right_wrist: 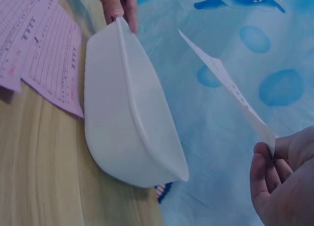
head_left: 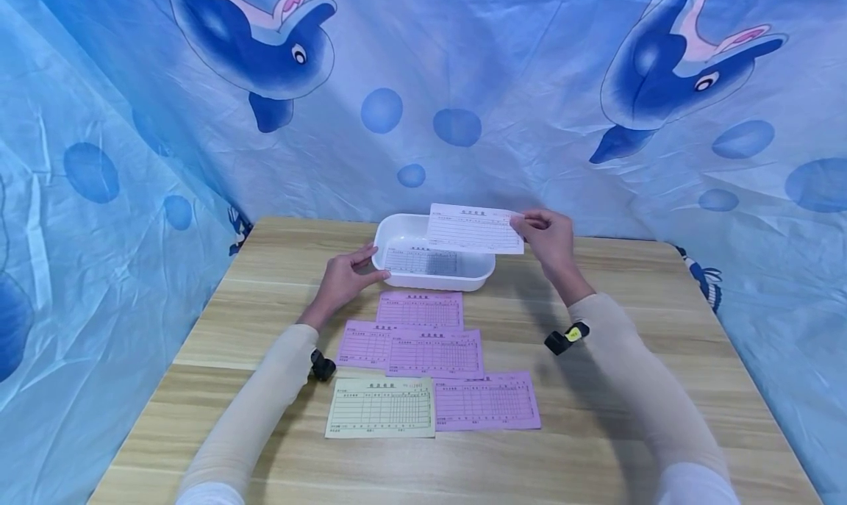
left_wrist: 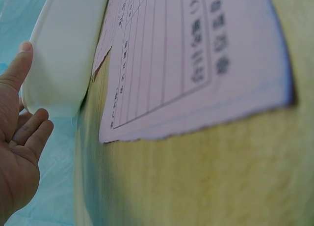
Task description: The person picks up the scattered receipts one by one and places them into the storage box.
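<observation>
Our left hand point(head_left: 344, 281): thumb and fingers apart, gripping the left end of a white, rounded-rectangular plastic tub point(head_left: 443, 281)
Our right hand point(head_left: 551, 240): thumb and fingertips closed, pinching the right edge of a thin white printed paper form point(head_left: 466, 229)
White form: between our hands, tilted, above the tub's right part
Inside the tub: we see another printed paper form point(head_left: 420, 262)
Wood-grain tabletop point(head_left: 284, 262): nearer us, four purple paper forms point(head_left: 433, 354) and one pale green paper form point(head_left: 380, 409)
</observation>
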### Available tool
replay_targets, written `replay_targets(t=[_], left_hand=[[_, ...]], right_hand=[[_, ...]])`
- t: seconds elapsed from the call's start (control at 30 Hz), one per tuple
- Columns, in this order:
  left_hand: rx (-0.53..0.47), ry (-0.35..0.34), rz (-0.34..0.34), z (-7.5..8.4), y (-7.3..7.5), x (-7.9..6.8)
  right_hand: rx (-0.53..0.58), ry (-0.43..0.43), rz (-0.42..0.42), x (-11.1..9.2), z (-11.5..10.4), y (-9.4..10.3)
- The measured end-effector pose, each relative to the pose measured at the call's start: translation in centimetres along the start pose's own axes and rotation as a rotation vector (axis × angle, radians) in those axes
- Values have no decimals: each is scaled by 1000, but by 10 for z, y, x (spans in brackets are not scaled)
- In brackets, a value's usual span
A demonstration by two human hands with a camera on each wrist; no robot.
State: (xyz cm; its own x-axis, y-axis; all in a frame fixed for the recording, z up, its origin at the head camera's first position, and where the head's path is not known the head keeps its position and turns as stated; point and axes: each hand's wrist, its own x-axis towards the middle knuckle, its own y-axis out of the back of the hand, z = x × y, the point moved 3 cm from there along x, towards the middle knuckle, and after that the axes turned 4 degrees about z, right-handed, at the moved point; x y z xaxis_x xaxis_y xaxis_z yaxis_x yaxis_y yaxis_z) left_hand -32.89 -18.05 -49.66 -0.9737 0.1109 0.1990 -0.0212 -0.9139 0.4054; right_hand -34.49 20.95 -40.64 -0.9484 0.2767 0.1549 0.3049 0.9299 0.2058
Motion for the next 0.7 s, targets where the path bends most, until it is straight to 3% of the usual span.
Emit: replay_targets(t=[0.4, 0.7], left_hand=[[-6, 4, 2, -1, -1, -1], [-2, 1, 2, 0, -1, 0]], right_hand=[[22, 9, -4, 11, 4, -46], [-38, -11, -25, 12, 14, -69]])
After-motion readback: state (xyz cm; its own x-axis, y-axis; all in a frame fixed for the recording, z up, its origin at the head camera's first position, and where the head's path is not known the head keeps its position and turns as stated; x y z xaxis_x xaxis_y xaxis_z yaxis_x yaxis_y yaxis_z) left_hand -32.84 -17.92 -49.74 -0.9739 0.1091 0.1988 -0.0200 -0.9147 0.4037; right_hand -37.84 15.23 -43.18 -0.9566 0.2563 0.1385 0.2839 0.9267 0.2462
